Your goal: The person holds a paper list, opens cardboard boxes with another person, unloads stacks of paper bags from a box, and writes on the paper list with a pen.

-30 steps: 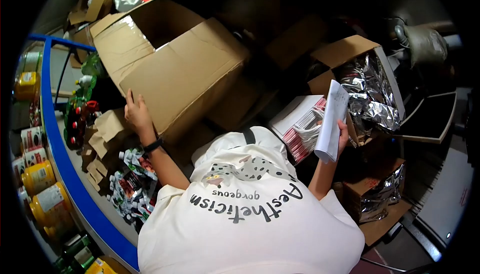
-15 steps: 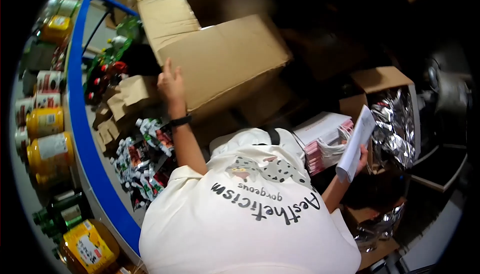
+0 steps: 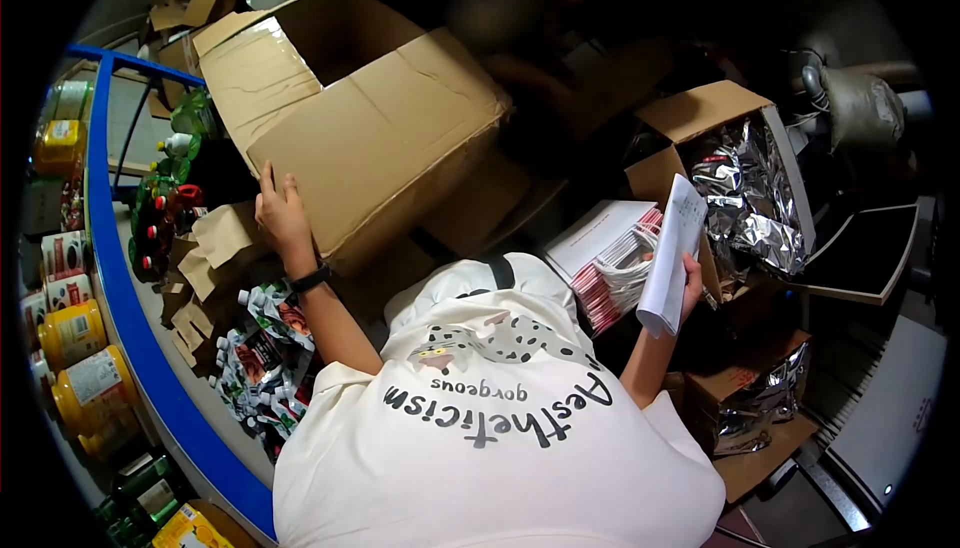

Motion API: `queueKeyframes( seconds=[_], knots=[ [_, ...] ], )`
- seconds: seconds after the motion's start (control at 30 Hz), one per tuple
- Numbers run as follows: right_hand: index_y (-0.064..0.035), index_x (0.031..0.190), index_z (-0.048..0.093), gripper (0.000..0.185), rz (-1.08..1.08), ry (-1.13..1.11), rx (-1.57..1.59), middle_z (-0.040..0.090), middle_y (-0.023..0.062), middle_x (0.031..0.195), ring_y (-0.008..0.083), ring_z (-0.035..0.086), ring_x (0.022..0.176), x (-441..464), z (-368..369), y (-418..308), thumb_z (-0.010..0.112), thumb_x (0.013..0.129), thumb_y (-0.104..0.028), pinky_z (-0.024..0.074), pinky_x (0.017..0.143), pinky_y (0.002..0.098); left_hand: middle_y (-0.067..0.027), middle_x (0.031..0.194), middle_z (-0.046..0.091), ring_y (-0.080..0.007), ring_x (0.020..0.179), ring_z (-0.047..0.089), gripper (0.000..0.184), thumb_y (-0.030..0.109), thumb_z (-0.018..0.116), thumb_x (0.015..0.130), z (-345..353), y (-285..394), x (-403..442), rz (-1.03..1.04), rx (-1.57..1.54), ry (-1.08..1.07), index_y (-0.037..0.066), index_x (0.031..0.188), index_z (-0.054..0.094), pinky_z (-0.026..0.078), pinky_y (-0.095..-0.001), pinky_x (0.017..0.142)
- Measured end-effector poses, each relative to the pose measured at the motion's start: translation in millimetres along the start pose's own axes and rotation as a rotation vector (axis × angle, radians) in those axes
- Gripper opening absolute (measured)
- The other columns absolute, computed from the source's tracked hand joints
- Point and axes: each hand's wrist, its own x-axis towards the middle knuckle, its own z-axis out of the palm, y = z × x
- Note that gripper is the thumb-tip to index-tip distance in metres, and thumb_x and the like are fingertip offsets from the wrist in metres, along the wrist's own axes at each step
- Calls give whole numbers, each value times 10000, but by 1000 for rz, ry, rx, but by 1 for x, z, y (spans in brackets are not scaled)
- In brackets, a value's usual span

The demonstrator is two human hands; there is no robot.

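A large brown cardboard box [image 3: 380,138] stands tilted in front of me, its top opening facing away. My left hand [image 3: 284,220], with a dark wristband, rests against the box's near left corner, fingers stretched out and apart. In my right hand [image 3: 690,286] is a folded sheaf of white paper [image 3: 668,260] with faint writing on it, the fingers closed round its right edge. Just left of the paper, a stack of white and pink paper bags [image 3: 607,248] with white cord handles lies by my lap.
On the right stand an open carton [image 3: 712,108] of silver foil packs and a lower carton [image 3: 740,380] with more foil. Spouted pouches [image 3: 262,368] are heaped at left, beside brown paper bags [image 3: 225,236]. A blue shelf edge [image 3: 120,318] borders jars and bottles.
The view has shifted, so the box and shelf appear further left. My left hand, earlier beside the box edge, now lies against its corner. The paper stays in my right hand.
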Motion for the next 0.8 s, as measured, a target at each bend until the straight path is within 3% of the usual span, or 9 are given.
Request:
queueKeyframes(
  seconds=[0.07,0.17,0.57,0.67,0.8],
  knots=[
    [76,1081,433,432,-18,42,13,556,158,850,244,577,653,-2,6,0,498,782,-228,506,626,325,-185,941,608,-338,869,576,399,291,560,825,0,0,0,-5,2,-2,187,1206,505,450,-399,758],
    [77,1082,434,433,-11,29,-6,555,158,849,241,579,663,-5,7,-1,502,780,-225,509,630,328,-192,808,583,-341,754,566,397,229,584,807,5,-5,0,100,-26,92,141,1188,517,447,-410,688],
    [67,1104,421,458,0,42,-11,560,155,874,226,590,672,-3,-4,2,513,780,-244,517,622,324,-203,835,591,-347,778,573,393,218,586,805,7,-6,0,142,-82,121,144,1186,522,451,-410,700],
    [69,1102,421,461,8,33,10,564,153,862,225,591,659,0,-11,3,512,782,-249,517,616,315,-188,1080,579,-336,988,554,396,215,585,814,-4,6,-2,13,-92,-8,113,1190,512,435,-377,832],
    [71,1104,417,464,-26,120,-22,567,154,853,225,592,646,-2,-8,4,512,782,-249,513,606,302,-183,1092,576,-334,989,556,395,215,592,810,-4,7,-1,9,-86,-3,118,1186,517,435,-378,836]
  ],
)
